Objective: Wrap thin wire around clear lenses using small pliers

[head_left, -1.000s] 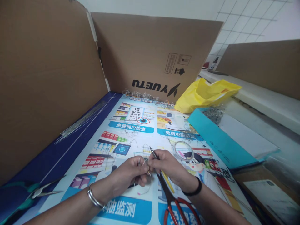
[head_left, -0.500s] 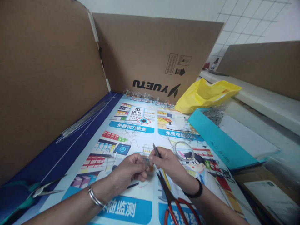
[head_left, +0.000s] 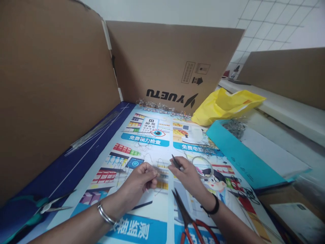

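My left hand point(head_left: 143, 178) is closed in a pinch above the printed sheet, with a thin wire point(head_left: 157, 174) just showing at its fingertips. To its right, my right hand point(head_left: 186, 173) grips a dark, slim pointed tool point(head_left: 175, 161), its tip pointing up and to the left. A gap separates the two hands. Below the right hand lie scissors point(head_left: 186, 217) with red handles, their blades slightly apart. A ring-shaped coil point(head_left: 202, 167) rests beside the right hand. Thin bent wires point(head_left: 146, 158) lie on the sheet beyond the hands.
Pliers with green handles point(head_left: 42, 206) lie open at the left. Straight wires point(head_left: 93, 134) lie along the left cardboard wall point(head_left: 50, 84). At the right are a yellow bag point(head_left: 225, 105) and a turquoise box point(head_left: 243, 156) holding tangled wire point(head_left: 233, 128). A back cardboard panel point(head_left: 157, 57) stands upright.
My hands have moved apart: the right hand with the dark tool has drawn away to the right, while the left hand keeps its pinch. The camera view has shifted slightly.
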The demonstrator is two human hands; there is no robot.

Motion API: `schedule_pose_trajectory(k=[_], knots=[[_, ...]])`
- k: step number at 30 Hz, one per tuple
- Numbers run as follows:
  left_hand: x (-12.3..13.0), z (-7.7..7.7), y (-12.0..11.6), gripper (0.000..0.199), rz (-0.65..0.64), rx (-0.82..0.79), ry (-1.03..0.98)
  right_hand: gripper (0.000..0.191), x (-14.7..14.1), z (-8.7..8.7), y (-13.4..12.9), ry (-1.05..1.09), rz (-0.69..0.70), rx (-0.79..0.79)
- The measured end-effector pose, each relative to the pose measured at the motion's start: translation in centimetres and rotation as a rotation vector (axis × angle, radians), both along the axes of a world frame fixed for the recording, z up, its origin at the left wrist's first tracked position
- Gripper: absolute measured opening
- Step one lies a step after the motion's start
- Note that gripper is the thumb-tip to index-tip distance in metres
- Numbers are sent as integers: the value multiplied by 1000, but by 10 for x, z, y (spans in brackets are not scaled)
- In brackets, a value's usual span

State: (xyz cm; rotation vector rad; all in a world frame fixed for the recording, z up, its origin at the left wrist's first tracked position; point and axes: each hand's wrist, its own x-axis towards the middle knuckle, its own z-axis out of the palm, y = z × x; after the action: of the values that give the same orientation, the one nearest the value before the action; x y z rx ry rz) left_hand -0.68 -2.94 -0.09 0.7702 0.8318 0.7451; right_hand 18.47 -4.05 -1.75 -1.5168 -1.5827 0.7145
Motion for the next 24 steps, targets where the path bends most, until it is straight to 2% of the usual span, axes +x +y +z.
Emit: schedule_pose_trajectory(k=[6, 13, 15, 19, 24], knots=[[-1, -4, 3, 23, 29, 6, -24, 21, -1, 4, -3, 162, -110, 5], [-1, -4, 2, 19, 37, 15, -35, 31, 0, 1, 0, 121, -74, -42], [-1, -3, 1, 19, 37, 14, -28, 28, 0, -1, 0, 57, -21, -36], [-2, -3, 1, 20, 23, 29, -22, 22, 1, -6, -1, -179, 161, 140], [-2, -5, 3, 20, 25, 32, 10, 27, 2, 0, -5, -564, 214, 190]])
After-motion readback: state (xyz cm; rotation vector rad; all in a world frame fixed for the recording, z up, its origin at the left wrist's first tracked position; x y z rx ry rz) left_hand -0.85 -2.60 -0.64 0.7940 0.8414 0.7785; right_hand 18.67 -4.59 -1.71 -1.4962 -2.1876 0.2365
